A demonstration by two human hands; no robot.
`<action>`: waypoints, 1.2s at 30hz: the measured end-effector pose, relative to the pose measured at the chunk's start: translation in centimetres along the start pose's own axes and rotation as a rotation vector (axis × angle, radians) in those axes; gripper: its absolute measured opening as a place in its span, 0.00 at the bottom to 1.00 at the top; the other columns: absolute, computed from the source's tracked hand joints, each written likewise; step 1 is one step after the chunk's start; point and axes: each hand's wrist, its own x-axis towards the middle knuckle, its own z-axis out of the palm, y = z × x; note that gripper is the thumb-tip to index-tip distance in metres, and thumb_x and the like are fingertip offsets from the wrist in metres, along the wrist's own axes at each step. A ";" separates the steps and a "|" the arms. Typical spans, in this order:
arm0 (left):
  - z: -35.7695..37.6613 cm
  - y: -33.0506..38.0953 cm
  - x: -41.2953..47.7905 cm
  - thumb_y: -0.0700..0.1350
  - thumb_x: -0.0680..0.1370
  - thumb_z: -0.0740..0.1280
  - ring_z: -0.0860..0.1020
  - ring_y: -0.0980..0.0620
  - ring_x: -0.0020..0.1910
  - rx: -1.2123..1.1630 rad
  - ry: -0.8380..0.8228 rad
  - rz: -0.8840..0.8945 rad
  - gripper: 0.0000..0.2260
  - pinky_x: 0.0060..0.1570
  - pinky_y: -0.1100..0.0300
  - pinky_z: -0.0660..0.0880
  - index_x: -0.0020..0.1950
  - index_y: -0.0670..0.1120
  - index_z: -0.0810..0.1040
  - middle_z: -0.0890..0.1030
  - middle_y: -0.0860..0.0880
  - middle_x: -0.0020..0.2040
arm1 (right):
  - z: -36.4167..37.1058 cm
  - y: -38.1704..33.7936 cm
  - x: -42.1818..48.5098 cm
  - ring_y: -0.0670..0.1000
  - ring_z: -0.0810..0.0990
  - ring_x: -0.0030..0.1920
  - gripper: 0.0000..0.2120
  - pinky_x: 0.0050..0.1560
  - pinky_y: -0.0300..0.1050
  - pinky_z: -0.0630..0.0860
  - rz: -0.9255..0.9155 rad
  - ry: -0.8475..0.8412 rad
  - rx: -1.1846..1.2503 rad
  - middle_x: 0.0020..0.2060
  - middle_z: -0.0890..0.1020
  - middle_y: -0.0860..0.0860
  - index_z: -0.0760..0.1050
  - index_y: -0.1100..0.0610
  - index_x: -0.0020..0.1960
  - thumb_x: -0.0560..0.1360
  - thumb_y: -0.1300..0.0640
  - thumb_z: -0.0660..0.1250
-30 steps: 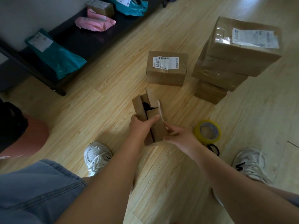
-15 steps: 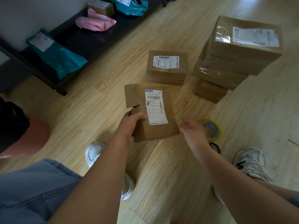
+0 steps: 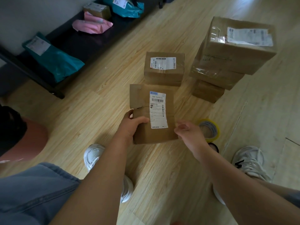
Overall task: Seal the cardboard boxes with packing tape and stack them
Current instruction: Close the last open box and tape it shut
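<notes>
Since the frame a second back, the cardboard box [image 3: 155, 133] has turned from edge-up to label-up. The right hand [image 3: 188, 133] has released it and sits just beside its right edge.

Position: the box is low over the wooden floor [image 3: 97, 111], just in front of a single labelled box [image 3: 164, 69]. Whether it rests on the floor cannot be told.

Grip:
- The left hand [image 3: 129, 125] clamps the box's left edge, thumb on the top face and fingers wrapped under.
- The right hand's fingers are loosely curled and empty. Contact with the box cannot be resolved.

The far flap [image 3: 138, 95] lies open and untaped. The tape roll [image 3: 214, 127] lies on the floor just beyond the right hand, partly hidden.

Judgement: the step in hand is closing the box for taping.
- Fold the flap flat and pin the seam with the left hand.
- Fetch the roll with the right hand.
- Run the tape centred along the seam, overlapping both ends.
- Then move the box to the stack [image 3: 233, 51].
</notes>
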 end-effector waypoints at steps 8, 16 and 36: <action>4.4 -2.0 0.7 0.56 0.71 0.75 0.74 0.49 0.56 0.377 0.093 0.142 0.35 0.54 0.54 0.73 0.74 0.48 0.65 0.70 0.47 0.66 | 1.3 -0.7 0.4 0.47 0.79 0.58 0.16 0.64 0.47 0.76 0.017 -0.225 -0.074 0.59 0.80 0.46 0.74 0.46 0.68 0.81 0.54 0.66; 5.5 -4.1 0.4 0.40 0.77 0.68 0.77 0.47 0.54 0.348 0.116 0.202 0.29 0.53 0.47 0.80 0.75 0.53 0.63 0.71 0.44 0.64 | -0.6 -0.7 2.8 0.49 0.78 0.63 0.19 0.48 0.33 0.73 -0.014 -0.106 -0.124 0.65 0.79 0.48 0.72 0.51 0.73 0.84 0.61 0.58; 4.2 -7.1 0.0 0.52 0.80 0.66 0.58 0.48 0.76 0.889 0.210 0.564 0.30 0.69 0.61 0.55 0.80 0.49 0.58 0.56 0.49 0.80 | -8.2 5.7 6.3 0.58 0.68 0.71 0.22 0.68 0.49 0.68 0.139 0.003 -1.199 0.67 0.75 0.54 0.71 0.50 0.73 0.81 0.64 0.58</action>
